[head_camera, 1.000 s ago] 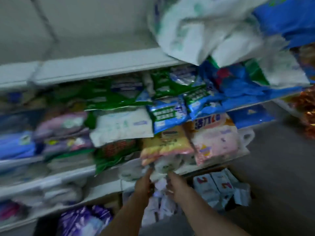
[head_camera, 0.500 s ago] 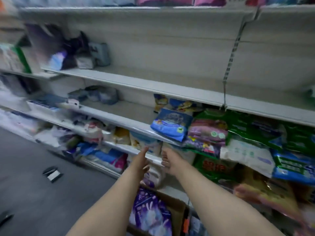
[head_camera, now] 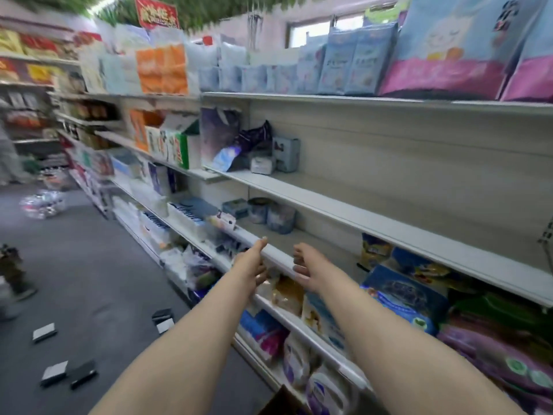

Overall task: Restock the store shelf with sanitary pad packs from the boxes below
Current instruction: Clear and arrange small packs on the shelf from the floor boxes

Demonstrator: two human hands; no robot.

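Since a second ago view swings up and left from packed lower shelves; both hands now empty, pack released; left hand and right hand apart, fingers loose, before shelf edge; pad packs lie right; box corner below; labels blurred, unreadable

a shop aisle: long white shelves stacked with packaged goods, red sign overhead.
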